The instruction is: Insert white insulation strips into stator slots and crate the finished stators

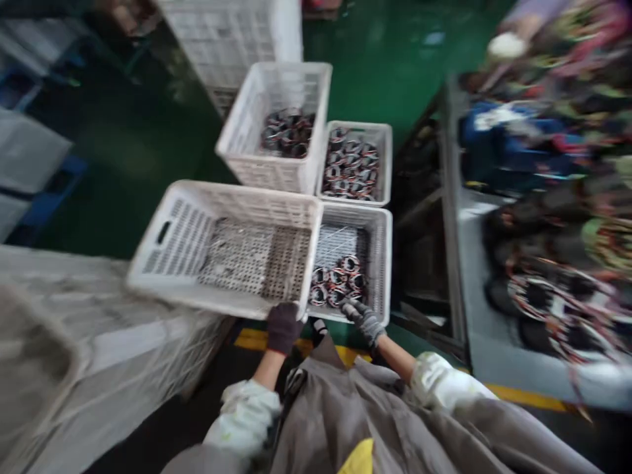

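Note:
My left hand [285,327], in a dark glove, is closed on the near right corner of a large white plastic crate [237,191]. Only a worn, perforated bottom shows inside that crate. On its right stands a smaller white crate [388,263] with several ring-shaped motor stators [338,276] with orange and white wires, grouped at its near left. Over this crate's front rim reaches my right hand [363,318] in a grey glove, fingers stretched out beside the nearest stators. Whether the fingertips touch a stator is unclear.
Behind are a tall white crate [274,174] and a low one [388,164], both holding stators. A metal workbench [474,263] with wired stators [538,296] stands at right. Stacked white crates [148,342] flank me at left. Yellow tape [251,338] marks the floor.

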A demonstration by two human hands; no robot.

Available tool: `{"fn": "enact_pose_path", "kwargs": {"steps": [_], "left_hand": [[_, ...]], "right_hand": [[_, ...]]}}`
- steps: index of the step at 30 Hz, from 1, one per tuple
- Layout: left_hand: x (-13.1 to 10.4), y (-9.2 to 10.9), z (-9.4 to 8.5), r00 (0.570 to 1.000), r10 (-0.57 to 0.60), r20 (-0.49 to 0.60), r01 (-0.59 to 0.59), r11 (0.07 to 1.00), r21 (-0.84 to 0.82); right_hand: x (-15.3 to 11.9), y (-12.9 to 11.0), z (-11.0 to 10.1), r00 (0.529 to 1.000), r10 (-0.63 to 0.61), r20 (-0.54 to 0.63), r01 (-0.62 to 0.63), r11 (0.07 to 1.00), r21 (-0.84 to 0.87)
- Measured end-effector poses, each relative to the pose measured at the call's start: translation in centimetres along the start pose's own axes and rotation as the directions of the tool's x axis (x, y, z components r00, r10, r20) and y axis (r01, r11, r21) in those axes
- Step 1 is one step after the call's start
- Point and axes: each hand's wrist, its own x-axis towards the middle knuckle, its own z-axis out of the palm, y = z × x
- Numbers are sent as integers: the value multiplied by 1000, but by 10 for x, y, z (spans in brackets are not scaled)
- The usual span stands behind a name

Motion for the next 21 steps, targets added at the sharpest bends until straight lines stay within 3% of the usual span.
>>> {"fn": "enact_pose_path", "kwargs": {"steps": [2,4,6,7,8,10,13,14,15,16,18,20,21], "left_hand": [[0,-4,-7,997,12,-76,-9,999,41],[14,-5,-17,969,54,-240,-36,996,78],[36,12,-32,912,72,-404,-40,995,86],[46,32,-42,881,115,-460,-94,993,70],[54,59,-51,852,182,-491,-181,982,52],[63,135,-69,782,387,-489,-435,900,17],[75,279,-79,604,717,-349,-754,656,43],[81,328,-77,532,796,-288,-819,570,61],[88,375,-73,463,854,-236,-866,493,85],[95,419,-67,416,893,-170,-893,436,108],[112,494,-51,364,931,-35,-918,365,153],[129,548,-33,376,917,134,-920,353,167],[136,566,-24,392,896,210,-917,361,169]], "right_hand": [[-11,-4,-20,999,-28,-28,28,999,-16],[-17,-5,-52,993,-110,-53,107,993,-49],[-27,-4,-98,962,-250,-108,233,961,-151],[-34,-3,-126,931,-323,-170,282,932,-225],[-43,-1,-157,887,-383,-259,301,903,-306],[-61,4,-225,773,-446,-451,232,860,-454],[-76,20,-328,596,-407,-692,-56,839,-541],[-77,27,-357,551,-372,-747,-156,834,-530],[-77,35,-381,538,-330,-776,-240,822,-516],[-78,44,-399,556,-286,-781,-305,804,-511],[-82,61,-419,662,-196,-723,-375,749,-546],[-92,79,-420,760,-137,-635,-382,695,-609],[-98,86,-416,785,-122,-608,-379,682,-626]]}}
